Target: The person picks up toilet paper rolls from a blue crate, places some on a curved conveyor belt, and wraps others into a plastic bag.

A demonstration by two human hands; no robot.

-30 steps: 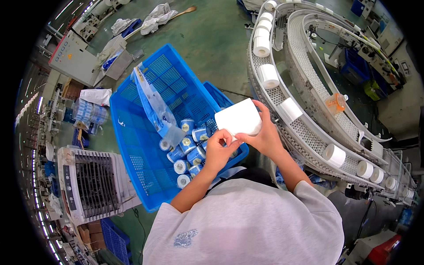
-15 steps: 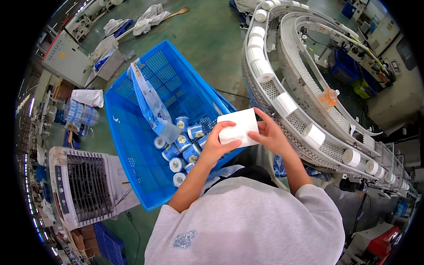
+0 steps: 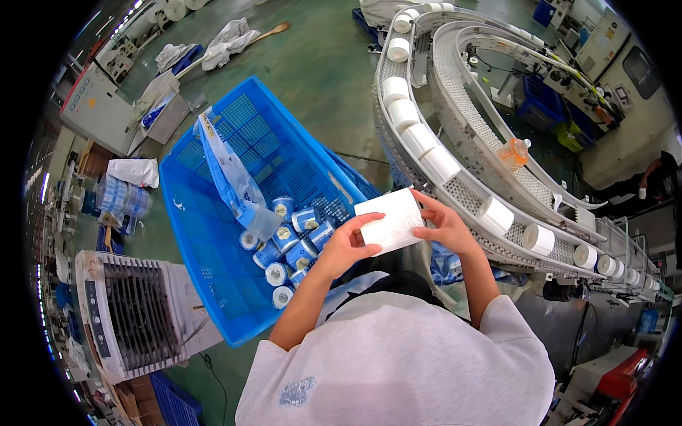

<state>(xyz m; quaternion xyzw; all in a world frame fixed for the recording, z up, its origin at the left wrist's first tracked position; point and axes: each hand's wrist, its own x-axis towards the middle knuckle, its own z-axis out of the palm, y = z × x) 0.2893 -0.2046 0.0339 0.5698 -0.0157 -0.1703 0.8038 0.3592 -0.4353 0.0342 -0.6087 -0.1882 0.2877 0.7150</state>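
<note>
A plain white toilet paper roll (image 3: 389, 221) is held up in front of me between both hands. My left hand (image 3: 349, 245) grips its left end, thumb below and fingers on top. At the other end, my right hand (image 3: 449, 226) closes around it, with the thumb on the near face. Just left of my hands is a large blue plastic crate (image 3: 213, 302). Several rolls in blue-and-white wrapping (image 3: 285, 238) lie jumbled in its near right part. Partly over them stretches a blue and clear plastic bag (image 3: 238, 181).
A curved conveyor (image 3: 458, 190) carries several white rolls (image 3: 495, 215) along my right. An orange bottle (image 3: 513, 153) stands on its inner track. To the left is a grey-white air cooler (image 3: 138, 312); a control cabinet (image 3: 96, 110) stands farther back. Someone in dark clothing (image 3: 657, 181) appears at the right edge.
The rolls on the conveyor have shifted along it and sit closer together in the middle. Both hands still hold the white roll, slightly lower in view. A person has come into view at right.
</note>
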